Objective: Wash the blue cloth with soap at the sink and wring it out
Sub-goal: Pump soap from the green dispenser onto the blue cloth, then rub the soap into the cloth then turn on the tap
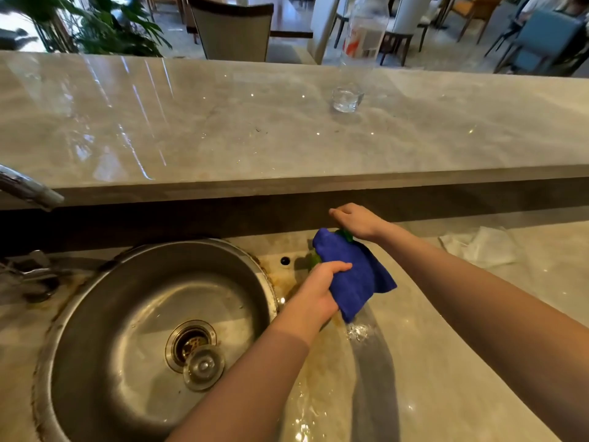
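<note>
Left hand (318,291) grips blue cloth (352,266) beside sink (111,301); right hand (357,220), grip unclear, tops half-hidden green item (345,235).

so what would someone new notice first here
The bright blue cloth stands out, bunched in the grip of the left hand above the wet counter, just right of the round steel sink. The right hand rests on a green object half hidden behind the cloth. Farther back, a glass tumbler stands on the raised marble bar.
</note>
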